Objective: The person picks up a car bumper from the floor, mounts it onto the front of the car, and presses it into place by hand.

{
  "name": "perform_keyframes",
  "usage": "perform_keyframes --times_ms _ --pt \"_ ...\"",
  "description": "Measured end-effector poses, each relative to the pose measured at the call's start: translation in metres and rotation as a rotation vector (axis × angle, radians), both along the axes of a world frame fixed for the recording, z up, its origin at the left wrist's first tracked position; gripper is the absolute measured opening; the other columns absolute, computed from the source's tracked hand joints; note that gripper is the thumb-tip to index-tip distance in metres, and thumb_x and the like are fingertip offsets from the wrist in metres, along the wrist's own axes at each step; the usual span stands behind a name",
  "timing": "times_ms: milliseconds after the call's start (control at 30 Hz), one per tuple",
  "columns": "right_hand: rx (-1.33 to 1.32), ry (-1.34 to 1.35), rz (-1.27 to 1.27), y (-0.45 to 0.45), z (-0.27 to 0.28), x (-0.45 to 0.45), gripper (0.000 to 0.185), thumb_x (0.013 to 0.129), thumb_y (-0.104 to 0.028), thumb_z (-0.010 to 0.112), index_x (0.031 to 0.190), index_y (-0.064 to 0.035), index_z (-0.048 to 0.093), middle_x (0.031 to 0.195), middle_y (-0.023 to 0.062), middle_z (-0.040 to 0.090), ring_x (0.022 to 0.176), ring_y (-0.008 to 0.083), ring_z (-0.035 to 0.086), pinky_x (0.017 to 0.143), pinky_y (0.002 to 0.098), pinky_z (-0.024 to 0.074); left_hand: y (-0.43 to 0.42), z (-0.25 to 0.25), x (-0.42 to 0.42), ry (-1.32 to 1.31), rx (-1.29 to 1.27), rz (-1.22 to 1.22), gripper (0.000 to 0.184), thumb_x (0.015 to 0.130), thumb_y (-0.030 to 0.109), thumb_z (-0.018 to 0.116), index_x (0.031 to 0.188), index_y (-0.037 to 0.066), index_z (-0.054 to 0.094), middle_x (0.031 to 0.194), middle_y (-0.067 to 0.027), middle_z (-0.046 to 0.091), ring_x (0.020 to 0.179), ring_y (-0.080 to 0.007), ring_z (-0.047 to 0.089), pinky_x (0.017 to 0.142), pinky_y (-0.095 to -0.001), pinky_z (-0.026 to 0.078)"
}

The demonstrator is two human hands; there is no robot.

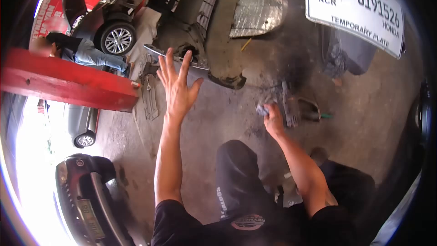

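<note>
My left hand (176, 92) is raised with its fingers spread and nothing in it. Behind its fingertips lies a large dark car bumper (182, 41), and I cannot tell whether the hand touches it. My right hand (273, 121) is closed around a small crumpled greyish rag (262, 109), held above the floor. Just past that hand, a dark, dirty metal part (288, 105) lies on the concrete. Next to it is a frame-like piece with a green tip (326, 116).
A temporary licence plate (355, 7) fills the upper right. A silver insulation sheet (259, 7) lies at the top. Left are a red beam (68, 82), a person in jeans (98, 54) beside a dark car (98, 27), and another car's front (88, 196).
</note>
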State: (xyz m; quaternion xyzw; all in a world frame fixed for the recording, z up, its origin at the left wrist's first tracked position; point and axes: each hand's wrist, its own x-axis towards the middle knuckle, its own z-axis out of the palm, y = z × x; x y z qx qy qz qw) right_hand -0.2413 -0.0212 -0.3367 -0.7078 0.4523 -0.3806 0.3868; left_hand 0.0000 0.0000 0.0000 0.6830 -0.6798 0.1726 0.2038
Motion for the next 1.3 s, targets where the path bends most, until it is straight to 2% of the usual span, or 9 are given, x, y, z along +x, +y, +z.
perform_keyframes --times_ms 200,500,667,800,833,867,900,967,1300 --pt "0.061 0.235 0.139 0.008 -0.003 -0.025 0.040 0.078 -0.003 0.065 0.118 -0.0060 0.063 0.124 0.0203 0.059 0.118 0.0401 0.056 0.100 0.0447 0.0469 -0.026 0.020 -0.001 0.008 -0.111 -0.075 0.051 0.067 0.010 0.085 0.114 0.009 0.065 0.144 -0.0226 0.040 0.142 -0.0499 0.028 0.122 -0.0637 0.012" --pt "0.279 0.663 0.198 0.006 0.011 -0.034 0.031 0.080 -0.012 0.066 0.111 -0.0105 0.071 0.115 0.0205 0.068 0.112 0.0385 0.063 0.097 0.0453 0.0500 -0.004 -0.020 -0.066 -0.016 0.119 -0.137 0.054 0.073 0.013 0.082 0.123 0.011 0.064 0.148 -0.0256 0.034 0.144 -0.0583 0.015 0.120 -0.0682 0.013" --pt "-0.085 -0.026 -0.025 -0.064 0.076 -0.009 0.020 0.089 -0.014 0.062 0.104 -0.0048 0.071 0.101 0.0218 0.071 0.096 0.0389 0.068 0.081 0.0454 0.0549 0.009 -0.052 -0.088 0.018 0.176 -0.157 0.061 0.072 0.014 0.082 0.130 0.012 0.061 0.148 -0.0260 0.031 0.141 -0.0641 0.007 0.117 -0.0725 0.013" --pt "-0.075 -0.366 0.140 -0.092 0.252 0.018 0.027 0.096 -0.021 0.061 0.115 -0.0029 0.068 0.105 0.0209 0.072 0.096 0.0360 0.070 0.078 0.0404 0.0541 0.012 -0.057 -0.085 0.016 0.113 -0.095 0.066 0.071 0.011 0.082 0.132 0.010 0.058 0.150 -0.0270 0.030 0.140 -0.0666 0.009 0.116 -0.0730 0.016" --pt "-0.124 -0.373 0.206 -0.094 0.271 0.032 0.028 0.096 -0.020 0.064 0.116 -0.0013 0.068 0.104 0.0188 0.072 0.094 0.0269 0.070 0.078 0.0357 0.0542 0.012 -0.058 -0.084 0.010 0.098 -0.080 0.066 0.071 0.010 0.081 0.132 0.009 0.058 0.150 -0.0274 0.030 0.139 -0.0671 0.010 0.116 -0.0729 0.017" --pt "-0.175 -0.380 0.269 -0.098 0.286 0.045 0.028 0.096 -0.018 0.066 0.117 0.0002 0.068 0.103 0.0167 0.072 0.092 0.0178 0.070 0.078 0.0309 0.0542 0.010 -0.061 -0.082 -0.001 0.086 -0.086 0.067 0.071 0.010 0.081 0.133 0.008 0.058 0.151 -0.0278 0.030 0.140 -0.0662 0.011 0.116 -0.0728 0.017" --pt "-0.165 -0.270 0.399 -0.101 0.305 0.055 0.042 0.094 -0.034 0.065 0.124 -0.0039 0.066 0.113 0.0205 0.070 0.102 0.0364 0.069 0.087 0.0397 0.0550 0.006 -0.067 -0.078 -0.014 0.070 -0.090 0.068 0.071 0.010 0.081 0.134 0.007 0.057 0.151 -0.0281 0.030 0.140 -0.0653 0.013 0.116 -0.0726 0.018" --pt "-0.342 -0.042 0.478 -0.097 0.327 0.079 0.044 0.094 -0.034 0.064 0.123 -0.0024 0.064 0.104 0.0200 0.072 0.095 0.0386 0.069 0.083 0.0439 0.0555 0.005 -0.066 -0.084 0.012 0.028 -0.064 0.069 0.074 0.008 0.077 0.139 0.005 0.054 0.150 -0.0288 0.034 0.143 -0.0586 0.019 0.117 -0.0695 0.020" --pt "-0.335 0.235 0.512 -0.119 0.327 0.121 0.036 0.080 -0.008 0.068 0.113 -0.0036 0.056 0.085 0.0196 0.069 0.082 0.0401 0.068 0.071 0.0523 0.0527 -0.003 -0.044 -0.082 0.197 0.388 -0.058 0.053 0.081 0.013 0.068 0.134 0.008 0.060 0.145 -0.0194 0.049 0.141 -0.0416 0.036 0.119 -0.0586 0.026"
